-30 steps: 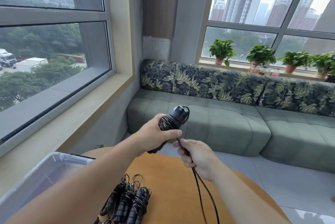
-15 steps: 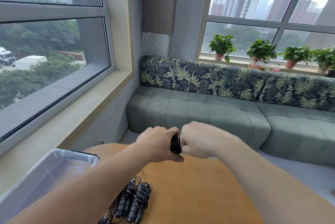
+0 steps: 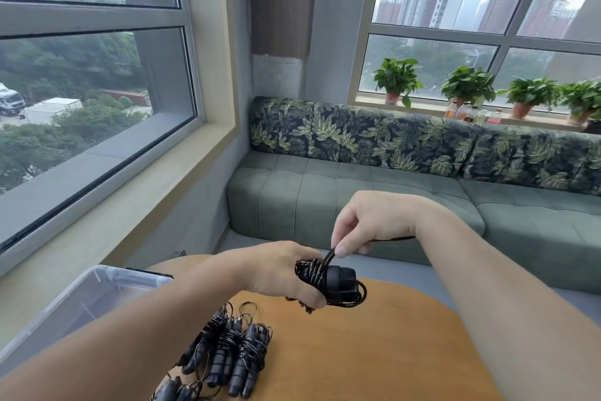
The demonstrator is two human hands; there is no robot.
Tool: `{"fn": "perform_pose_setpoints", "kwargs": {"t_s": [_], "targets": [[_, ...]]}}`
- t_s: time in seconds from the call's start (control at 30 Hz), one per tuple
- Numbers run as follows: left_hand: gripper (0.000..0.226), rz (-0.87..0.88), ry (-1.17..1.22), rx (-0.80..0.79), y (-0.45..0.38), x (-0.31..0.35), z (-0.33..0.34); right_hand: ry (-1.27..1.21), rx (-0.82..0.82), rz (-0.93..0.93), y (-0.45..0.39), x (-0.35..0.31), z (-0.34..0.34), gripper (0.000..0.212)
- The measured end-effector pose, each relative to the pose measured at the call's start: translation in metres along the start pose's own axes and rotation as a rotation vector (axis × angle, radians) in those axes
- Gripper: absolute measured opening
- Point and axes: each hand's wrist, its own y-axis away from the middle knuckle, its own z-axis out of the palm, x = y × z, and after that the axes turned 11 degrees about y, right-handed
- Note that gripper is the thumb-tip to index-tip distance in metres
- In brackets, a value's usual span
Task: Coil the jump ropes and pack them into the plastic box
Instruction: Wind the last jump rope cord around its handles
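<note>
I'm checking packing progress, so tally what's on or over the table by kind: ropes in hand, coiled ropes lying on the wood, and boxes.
Jump rope being wound, left hand gripping, right hand pinching its cord: 1
Coiled jump ropes on the table: at least 3; more are cut off at the frame edge
Plastic box: 1
Total: at least 5

A lounge corner high in a city building: a green sofa (image 3: 357, 192) runs along the far wall under large windows (image 3: 97, 82), potted plants (image 3: 398, 80) line the sill, towers beyond.
</note>
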Motion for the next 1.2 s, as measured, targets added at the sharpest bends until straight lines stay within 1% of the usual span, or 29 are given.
{"fn": "perform_pose_setpoints", "kwargs": {"t_s": [0.07, 0.13, 0.2, 0.23, 0.3, 0.33, 0.37, 0.43, 0.5, 0.6, 0.67, 0.73, 0.83, 1.0, 1.07, 1.2], "targets": [[0.026, 0.027, 0.155, -0.022, 0.004, -0.004, -0.003, -0.114, 0.051, 0.022, -0.004, 0.016, 0.007, 0.006], [0.04, 0.062, 0.309, -0.006, 0.004, -0.008, -0.005, -0.241, 0.117, 0.021, -0.008, 0.027, 0.021, 0.008], [0.051, 0.09, 0.464, 0.046, 0.003, -0.01, -0.007, -0.421, 0.167, 0.005, -0.011, 0.031, 0.038, 0.008], [0.052, 0.099, 0.541, 0.074, 0.002, -0.011, -0.008, -0.49, 0.19, 0.0, -0.013, 0.032, 0.046, 0.008], [0.048, 0.125, 0.672, 0.097, 0.001, -0.012, -0.01, -0.568, 0.262, 0.031, -0.015, 0.029, 0.06, 0.024], [0.046, 0.144, 0.731, 0.099, -0.001, -0.014, -0.01, -0.612, 0.294, 0.051, -0.016, 0.025, 0.067, 0.028], [0.045, 0.16, 0.784, 0.103, -0.003, -0.017, -0.01, -0.662, 0.323, 0.058, -0.018, 0.021, 0.073, 0.027], [0.051, 0.175, 0.847, 0.121, -0.006, -0.024, -0.009, -0.736, 0.351, 0.049, -0.02, 0.016, 0.083, 0.023], [0.054, 0.156, 0.862, 0.152, -0.008, -0.031, -0.008, -0.741, 0.354, 0.041, -0.02, 0.012, 0.088, 0.024], [0.059, 0.078, 0.925, 0.274, -0.008, -0.033, -0.01, -0.629, 0.371, 0.052, -0.017, 0.011, 0.092, 0.026], [0.057, 0.037, 0.956, 0.327, -0.008, -0.032, -0.012, -0.562, 0.459, 0.076, -0.015, 0.01, 0.094, 0.023], [0.06, 0.019, 0.972, 0.346, -0.007, -0.032, -0.013, -0.554, 0.574, 0.101, -0.015, 0.007, 0.094, 0.02], [0.062, 0.003, 1.027, 0.368, -0.007, -0.031, -0.013, -0.578, 0.649, 0.11, -0.012, -0.002, 0.092, 0.031], [0.061, -0.04, 1.133, 0.327, -0.007, -0.025, -0.013, -0.666, 0.682, 0.046, -0.005, -0.005, 0.09, 0.038], [0.063, -0.057, 1.167, 0.289, -0.008, -0.026, -0.014, -0.703, 0.666, 0.014, -0.001, -0.005, 0.089, 0.04], [0.055, -0.074, 1.223, 0.238, -0.008, -0.03, -0.014, -0.781, 0.615, -0.045, 0.004, -0.004, 0.086, 0.04]]}}
